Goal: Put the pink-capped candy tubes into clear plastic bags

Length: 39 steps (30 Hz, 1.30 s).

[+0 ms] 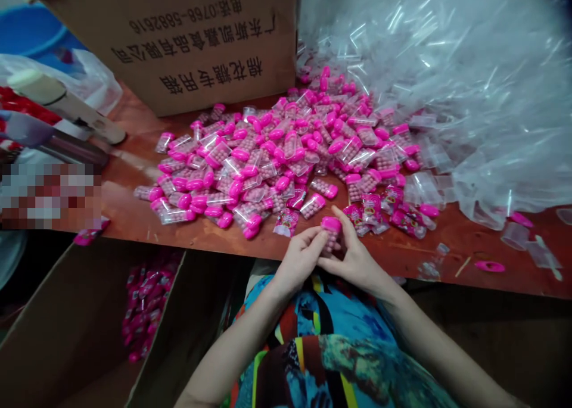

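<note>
At the table's front edge, I hold a small clear candy bottle (pixel 331 224) with a pink cap and pale pink balls inside. My left hand (pixel 300 258) pinches it from the left, the thumb across its front. From the other side my right hand (pixel 357 259) grips it, with a finger raised beside the cap. The bottle's lower end is partly hidden by the fingers. Just beyond lies a big heap of similar filled bottles (pixel 268 152). Printed pink wrappers (pixel 370 208) lie close to my right hand, and another pink wrapper (pixel 286 222) rests near my left.
A large cardboard box (pixel 187 44) stands behind the heap. Clear plastic bags (pixel 424 68) with empty bottles cover the back right. Two flasks stand out at left, one white (pixel 84 113). Below the table, an open carton (pixel 58 318) holds pink packets (pixel 145 301). A loose pink cap (pixel 490 267) lies at right.
</note>
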Each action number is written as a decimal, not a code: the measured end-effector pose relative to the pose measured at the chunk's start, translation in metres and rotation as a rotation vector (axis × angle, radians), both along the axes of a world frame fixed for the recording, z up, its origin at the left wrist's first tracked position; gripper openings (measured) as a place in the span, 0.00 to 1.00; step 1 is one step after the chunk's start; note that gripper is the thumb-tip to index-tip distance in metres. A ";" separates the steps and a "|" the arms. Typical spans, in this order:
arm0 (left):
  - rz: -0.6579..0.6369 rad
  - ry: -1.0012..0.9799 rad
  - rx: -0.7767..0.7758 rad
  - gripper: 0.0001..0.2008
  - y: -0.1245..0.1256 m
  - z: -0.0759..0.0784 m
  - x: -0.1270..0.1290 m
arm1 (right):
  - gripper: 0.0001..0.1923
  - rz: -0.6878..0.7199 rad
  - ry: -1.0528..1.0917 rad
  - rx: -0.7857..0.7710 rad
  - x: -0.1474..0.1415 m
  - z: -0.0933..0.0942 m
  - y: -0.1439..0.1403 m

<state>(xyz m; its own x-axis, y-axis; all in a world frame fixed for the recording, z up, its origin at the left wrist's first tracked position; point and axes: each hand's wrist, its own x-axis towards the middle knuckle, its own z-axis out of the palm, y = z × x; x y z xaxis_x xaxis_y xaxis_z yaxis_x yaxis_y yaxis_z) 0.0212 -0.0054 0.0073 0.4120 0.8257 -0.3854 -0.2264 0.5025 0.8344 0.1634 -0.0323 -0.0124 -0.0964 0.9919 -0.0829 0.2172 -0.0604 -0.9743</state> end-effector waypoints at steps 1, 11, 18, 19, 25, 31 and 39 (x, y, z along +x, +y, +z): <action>-0.009 0.035 0.026 0.17 0.000 0.003 -0.004 | 0.43 -0.013 0.170 -0.099 -0.005 -0.001 -0.002; 0.321 0.572 0.436 0.12 0.011 -0.009 -0.045 | 0.15 -0.290 0.594 -0.281 -0.007 -0.002 0.029; 0.110 1.138 0.828 0.18 0.051 -0.024 -0.040 | 0.19 -0.199 0.400 -0.163 -0.015 -0.007 0.035; 0.116 1.123 0.841 0.16 0.055 -0.023 -0.039 | 0.19 -0.210 0.382 -0.157 -0.015 -0.006 0.036; 0.418 0.453 0.471 0.09 0.055 -0.014 -0.032 | 0.16 -0.326 0.297 -0.077 -0.003 0.011 0.046; 0.403 -0.015 -0.064 0.16 0.048 -0.007 -0.011 | 0.18 -0.367 0.326 -0.005 -0.011 0.005 0.055; 0.384 0.000 -0.124 0.17 0.043 -0.014 -0.018 | 0.12 -0.513 0.256 0.057 0.004 -0.002 0.059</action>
